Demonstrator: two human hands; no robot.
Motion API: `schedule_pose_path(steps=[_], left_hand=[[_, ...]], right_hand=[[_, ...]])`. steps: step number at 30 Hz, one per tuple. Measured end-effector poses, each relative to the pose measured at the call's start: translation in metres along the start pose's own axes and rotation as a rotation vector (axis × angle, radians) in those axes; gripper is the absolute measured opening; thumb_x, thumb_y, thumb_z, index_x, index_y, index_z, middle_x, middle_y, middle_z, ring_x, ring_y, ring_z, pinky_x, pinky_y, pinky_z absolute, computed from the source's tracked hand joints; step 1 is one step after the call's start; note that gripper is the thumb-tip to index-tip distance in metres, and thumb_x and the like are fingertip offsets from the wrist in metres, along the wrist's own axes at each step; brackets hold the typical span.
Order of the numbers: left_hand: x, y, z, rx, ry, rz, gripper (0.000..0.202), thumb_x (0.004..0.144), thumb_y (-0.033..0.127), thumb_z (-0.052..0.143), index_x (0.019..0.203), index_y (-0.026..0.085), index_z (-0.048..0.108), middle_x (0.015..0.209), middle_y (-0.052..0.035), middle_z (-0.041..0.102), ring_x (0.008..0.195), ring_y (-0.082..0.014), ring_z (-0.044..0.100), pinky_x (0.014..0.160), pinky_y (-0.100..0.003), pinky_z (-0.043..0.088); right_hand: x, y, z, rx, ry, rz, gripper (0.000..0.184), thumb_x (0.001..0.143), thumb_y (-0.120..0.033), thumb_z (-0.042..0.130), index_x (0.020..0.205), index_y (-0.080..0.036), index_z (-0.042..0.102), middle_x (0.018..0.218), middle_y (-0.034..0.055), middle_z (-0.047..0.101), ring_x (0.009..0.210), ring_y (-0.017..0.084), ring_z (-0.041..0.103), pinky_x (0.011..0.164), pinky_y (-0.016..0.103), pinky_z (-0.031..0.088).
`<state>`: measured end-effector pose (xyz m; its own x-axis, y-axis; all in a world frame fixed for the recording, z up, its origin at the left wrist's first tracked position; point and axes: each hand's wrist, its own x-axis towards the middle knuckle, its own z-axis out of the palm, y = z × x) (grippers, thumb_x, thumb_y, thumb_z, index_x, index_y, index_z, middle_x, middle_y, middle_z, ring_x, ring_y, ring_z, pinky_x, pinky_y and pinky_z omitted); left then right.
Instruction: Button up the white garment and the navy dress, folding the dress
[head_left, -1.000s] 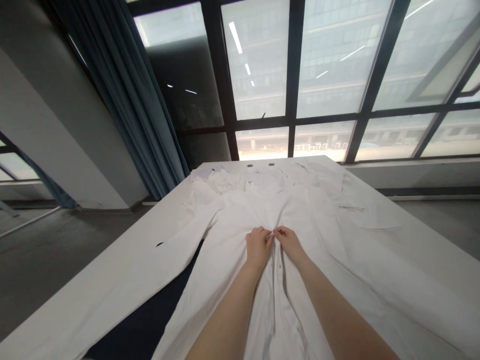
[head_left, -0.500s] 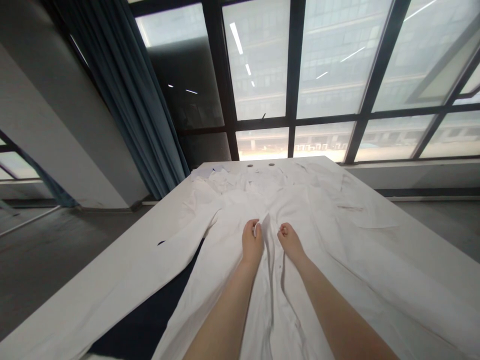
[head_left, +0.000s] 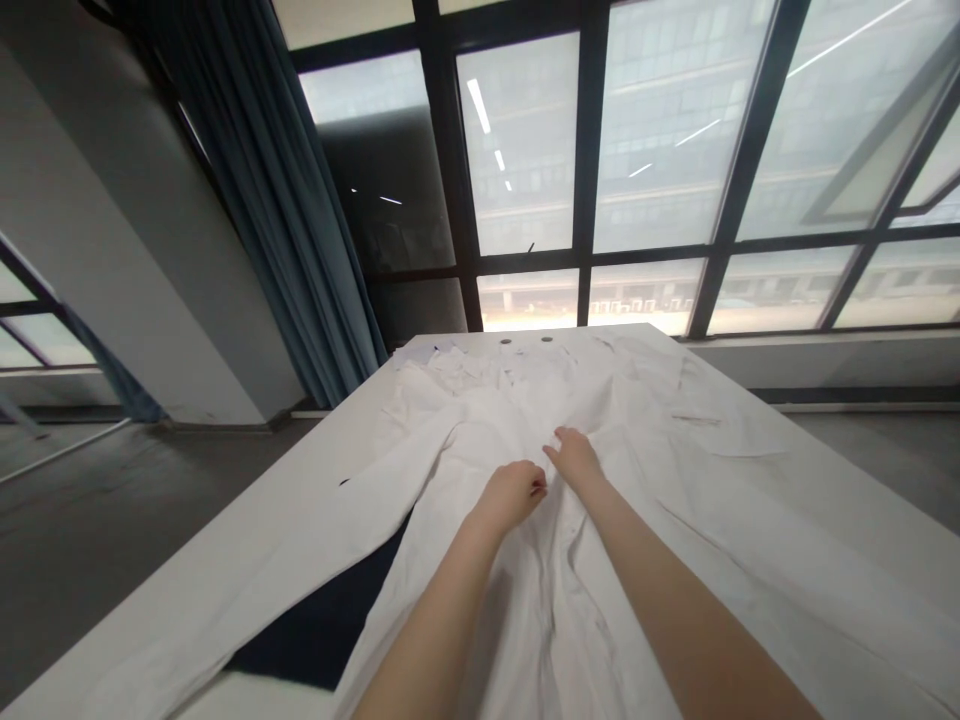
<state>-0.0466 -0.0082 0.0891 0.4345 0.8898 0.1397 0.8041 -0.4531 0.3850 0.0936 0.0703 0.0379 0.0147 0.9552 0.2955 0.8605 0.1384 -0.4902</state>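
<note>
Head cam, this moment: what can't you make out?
Head view only:
Left hand: its back hides the fingertips, so any grip on the white garment is unclear.
Right hand: fingers too small to show a pinch.
Left forearm: hides the cloth beneath it.
Two round discs, far end: too small to identify.
Dark patch: partly covered by the garment; material unclear.

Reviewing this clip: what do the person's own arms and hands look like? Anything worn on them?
Both are bare. The left hand and right hand wear no gloves, and the left forearm and right forearm show no sleeve, watch, bracelet or cable.
</note>
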Motion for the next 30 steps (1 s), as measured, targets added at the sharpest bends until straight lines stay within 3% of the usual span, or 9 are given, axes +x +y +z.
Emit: schedule_pose_path(steps=[3,8,10,14,19,24,27,30], left_hand=[[-0.012,-0.003,0.008,-0.001,-0.029,-0.031,0.016,0.068,0.016,0.046,0.067,0.018,0.062,0.071,-0.0033,0.062,0.066,-0.0147,0.054,0.063,-0.023,0.039],[-0.019,-0.014,0.014,-0.092,-0.102,-0.092,0.02,0.072,0.018,0.042,0.069,0.017,0.062,0.067,-0.0035,0.062,0.063,-0.0144,0.055,0.06,-0.023,0.04],[-0.014,-0.014,0.016,-0.097,-0.044,-0.133,0.021,0.074,0.018,0.04,0.076,0.016,0.061,0.075,-0.0056,0.063,0.07,-0.0155,0.056,0.065,-0.025,0.04],[0.004,-0.007,0.022,-0.115,0.21,-0.12,0.025,0.076,0.02,0.042,0.095,0.013,0.055,0.095,-0.0091,0.058,0.086,-0.0164,0.053,0.078,-0.027,0.039],[0.022,0.006,0.038,-0.205,0.458,-0.11,0.025,0.079,0.025,0.042,0.1,0.014,0.051,0.099,-0.0082,0.055,0.095,-0.0168,0.049,0.085,-0.03,0.037],[0.025,0.012,0.051,-0.303,0.456,-0.067,0.024,0.077,0.021,0.047,0.101,0.019,0.051,0.099,-0.005,0.055,0.094,-0.0158,0.049,0.083,-0.029,0.038],[0.026,0.009,0.055,-0.353,0.443,-0.043,0.022,0.076,0.018,0.047,0.097,0.018,0.054,0.092,-0.0045,0.058,0.088,-0.0151,0.051,0.08,-0.029,0.04],[0.028,0.002,0.056,-0.388,0.446,-0.026,0.021,0.075,0.013,0.046,0.093,0.015,0.057,0.086,-0.0048,0.059,0.083,-0.0143,0.052,0.077,-0.028,0.041]], right_hand=[[-0.002,-0.001,0.004,-0.022,-0.041,0.009,0.012,0.072,-0.023,0.052,0.078,-0.018,0.06,0.082,0.0094,0.061,0.078,0.019,0.054,0.067,0.028,0.036],[-0.012,0.001,0.009,-0.024,-0.001,0.013,0.018,0.077,-0.015,0.041,0.073,-0.015,0.058,0.08,0.0132,0.06,0.077,0.02,0.054,0.066,0.03,0.035],[-0.015,0.002,0.01,-0.006,0.009,0.005,0.017,0.077,-0.013,0.039,0.076,-0.014,0.056,0.081,0.013,0.058,0.079,0.02,0.053,0.067,0.029,0.035],[-0.02,0.003,0.003,0.08,-0.001,-0.076,0.019,0.078,-0.012,0.033,0.078,-0.014,0.053,0.081,0.0092,0.057,0.079,0.016,0.052,0.07,0.025,0.037],[-0.031,0.003,-0.011,0.247,-0.021,-0.194,0.021,0.08,-0.018,0.028,0.081,-0.016,0.049,0.078,0.0047,0.056,0.076,0.014,0.052,0.07,0.024,0.039],[-0.042,0.01,-0.013,0.632,-0.027,-0.134,0.021,0.08,-0.03,0.029,0.08,-0.019,0.047,0.065,0.0,0.051,0.063,0.014,0.05,0.059,0.026,0.04],[-0.045,0.013,-0.011,0.762,-0.073,-0.093,0.021,0.079,-0.035,0.031,0.076,-0.02,0.045,0.053,-0.0044,0.043,0.051,0.012,0.045,0.052,0.025,0.038],[-0.046,0.012,-0.01,0.835,-0.123,-0.099,0.017,0.075,-0.035,0.04,0.075,-0.02,0.045,0.055,-0.005,0.044,0.05,0.011,0.045,0.051,0.024,0.038]])
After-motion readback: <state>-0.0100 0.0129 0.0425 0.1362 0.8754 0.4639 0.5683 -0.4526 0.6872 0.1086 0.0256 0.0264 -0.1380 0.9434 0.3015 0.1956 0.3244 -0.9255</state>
